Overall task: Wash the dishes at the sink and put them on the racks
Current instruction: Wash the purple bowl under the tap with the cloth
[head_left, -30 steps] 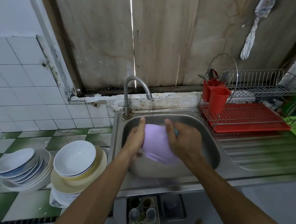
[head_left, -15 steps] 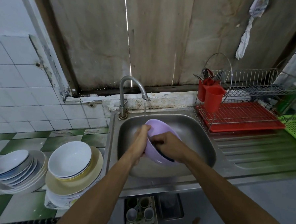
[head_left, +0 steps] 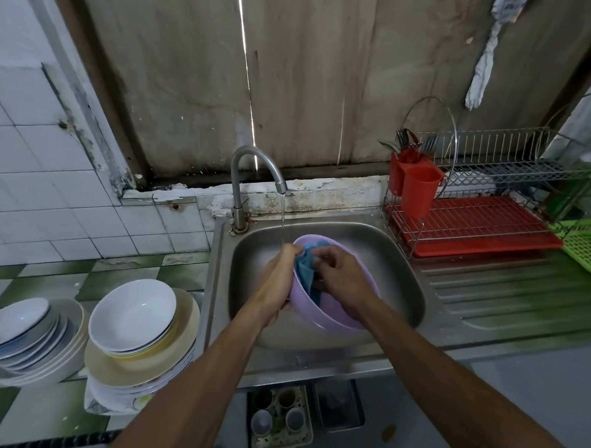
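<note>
A lilac plastic bowl [head_left: 330, 314] is tilted over the steel sink [head_left: 397, 280], its mouth turned up toward me. My left hand [head_left: 277, 281] grips the bowl's left rim. My right hand [head_left: 342, 277] is inside the bowl and holds a blue cloth [head_left: 307, 270] against its inner wall. A thin stream of water falls from the tap [head_left: 252, 173] just behind the bowl's rim. On the counter at the left are two stacks of dirty dishes: white bowls on plates [head_left: 135, 321] and shallow plates [head_left: 18, 332].
A wire dish rack [head_left: 488, 186] with a red tray [head_left: 475, 226] stands to the right of the sink, with red cutlery cups [head_left: 416, 185] at its left end. A green basket [head_left: 590, 249] lies at the far right. Small cups sit in a tray [head_left: 280, 418] below the sink.
The bowl has been turned from underside-up to mouth-up. My right hand has moved from its outside to its inside, and the blue cloth now shows.
</note>
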